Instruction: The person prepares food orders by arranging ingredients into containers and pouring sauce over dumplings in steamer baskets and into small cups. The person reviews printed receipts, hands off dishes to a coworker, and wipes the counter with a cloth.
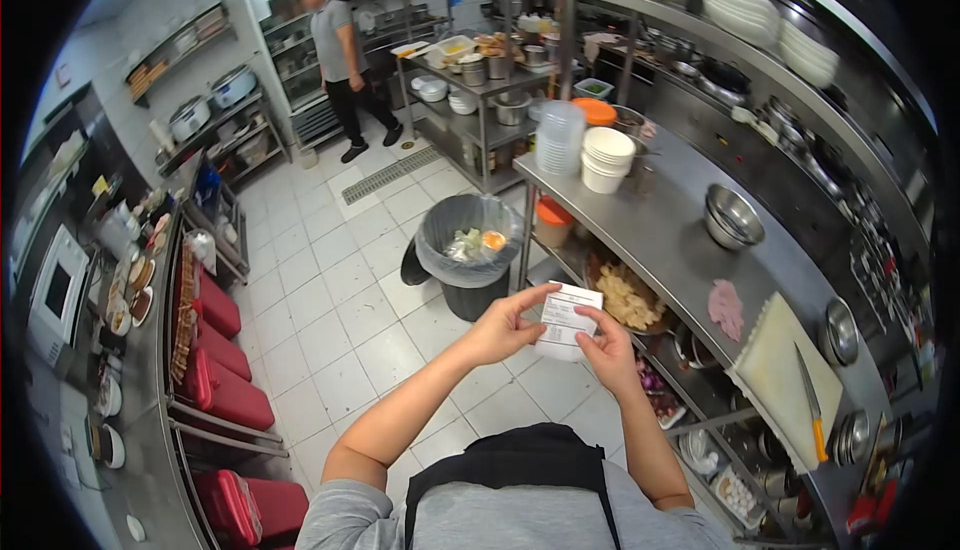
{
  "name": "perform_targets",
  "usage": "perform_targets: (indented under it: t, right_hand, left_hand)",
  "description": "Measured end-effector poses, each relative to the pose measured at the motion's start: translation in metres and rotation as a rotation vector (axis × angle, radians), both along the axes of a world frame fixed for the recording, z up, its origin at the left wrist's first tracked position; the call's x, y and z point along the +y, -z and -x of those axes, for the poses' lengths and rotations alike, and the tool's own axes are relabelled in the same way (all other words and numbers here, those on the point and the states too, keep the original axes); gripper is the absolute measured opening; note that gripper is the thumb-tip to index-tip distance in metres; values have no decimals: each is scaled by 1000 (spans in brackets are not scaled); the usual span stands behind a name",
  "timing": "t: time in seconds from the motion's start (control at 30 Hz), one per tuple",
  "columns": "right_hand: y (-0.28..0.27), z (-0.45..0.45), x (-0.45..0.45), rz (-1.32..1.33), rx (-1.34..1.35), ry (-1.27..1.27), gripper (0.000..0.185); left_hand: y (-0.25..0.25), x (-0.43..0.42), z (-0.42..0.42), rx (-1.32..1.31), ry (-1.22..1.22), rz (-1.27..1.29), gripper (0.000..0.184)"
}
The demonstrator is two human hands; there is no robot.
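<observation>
Both of my hands hold a small white paper slip (pixel 568 322) with printed lines, out in front of my body. My left hand (pixel 503 327) pinches its left side between thumb and fingers. On the right side, my right hand (pixel 608 348) grips the paper with thumb and fingertips. Below and behind the slip lies the tiled floor (pixel 335 330). Just right of it, yellowish food pieces (pixel 626 296) sit in a pan on the lower shelf of the steel counter (pixel 660 220).
A lined trash bin (pixel 470 250) stands ahead. The right counter bears white tubs (pixel 606 160), steel bowls (pixel 733 217), a pink cloth (pixel 725 310) and a knife (pixel 810 400) on a cutting board (pixel 785 375). Red bins (pixel 230 390) line the left. Another person (pixel 345 60) stands at the back.
</observation>
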State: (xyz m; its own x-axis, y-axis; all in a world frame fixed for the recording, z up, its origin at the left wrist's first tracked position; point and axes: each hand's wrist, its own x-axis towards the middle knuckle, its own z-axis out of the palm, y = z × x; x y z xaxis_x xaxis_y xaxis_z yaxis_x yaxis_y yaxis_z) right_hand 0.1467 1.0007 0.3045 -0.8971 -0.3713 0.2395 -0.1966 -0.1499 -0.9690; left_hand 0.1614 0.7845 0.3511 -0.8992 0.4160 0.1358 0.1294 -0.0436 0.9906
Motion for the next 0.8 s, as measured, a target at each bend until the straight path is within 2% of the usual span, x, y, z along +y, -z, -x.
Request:
perform_targets:
  t: [0.03,0.1,0.13,0.2,0.27,0.33,0.4,0.43,0.47,0.5,0.57,0.67,0.77,0.8]
  right_hand:
    - [11,13,-4,-85,16,-25,37]
    - [25,39,-15,-186,156,130,31]
    - [35,53,-19,-234,228,206,28]
    - [67,92,-24,-180,162,241,35]
    - [83,121,-35,-158,25,259,37]
    - [90,157,-58,-163,-127,265,38]
    - [81,189,-88,-218,-113,209,37]
    - [74,212,-115,-238,-92,145,36]
    - [77,237,-140,-220,13,81,34]
    - [80,262,-166,-195,114,12,32]
    - [78,303,-230,-165,166,-72,29]
    - [39,321,-336,-71,106,-234,29]
    - [36,335,-431,-199,324,-250,30]
    - [40,335,-464,-183,323,-233,29]
  left_hand:
    - [10,-14,5,10,-40,24,64]
    - [38,-42,22,32,-123,74,66]
    - [59,-65,33,28,-149,189,67]
    - [107,-114,46,50,-252,381,64]
    - [166,-167,39,-34,-373,568,62]
    - [240,-218,8,-138,-541,770,59]
    - [339,-256,-58,-337,-778,801,57]
    - [348,-260,-90,-595,-823,805,59]
    - [394,-258,-131,-736,-1036,546,55]
    - [368,-236,-161,-984,-1190,278,49]
    - [364,-253,-164,-1014,-1374,123,50]
    - [361,-297,-154,-1045,-1490,-168,52]
    - [368,-370,-127,-1030,-1495,-409,55]
    - [371,-393,-119,-1030,-1482,-485,56]
